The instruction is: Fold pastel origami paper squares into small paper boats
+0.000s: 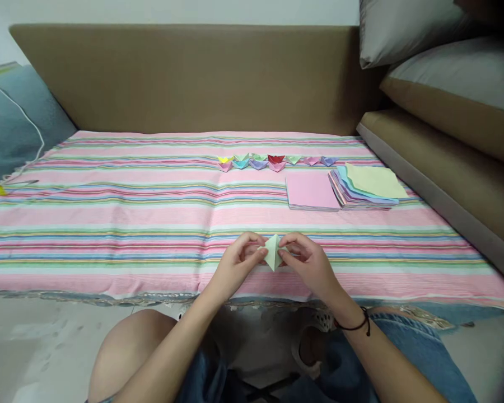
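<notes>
Between my two hands is a pale green folded paper (274, 253), diamond-shaped with a crease down its middle, held above the striped cloth near its front edge. My left hand (244, 256) pinches its left side between thumb and fingers. The right side is pinched by my right hand (304, 258) in the same way. Beyond them, several small folded paper boats (276, 159) in yellow, green, red, pink, blue and purple stand in two rows. A stack of pink paper squares (312, 191) lies nearer, beside a fanned stack of coloured paper (376, 182) topped with pale yellow.
A striped cloth (159, 218) covers the seat in front of me, backed by a brown backrest (193, 78). Cushions (453, 95) are piled at the right. At the far left a white cable (29, 120) runs over a blue-grey surface. My knees are below the front edge.
</notes>
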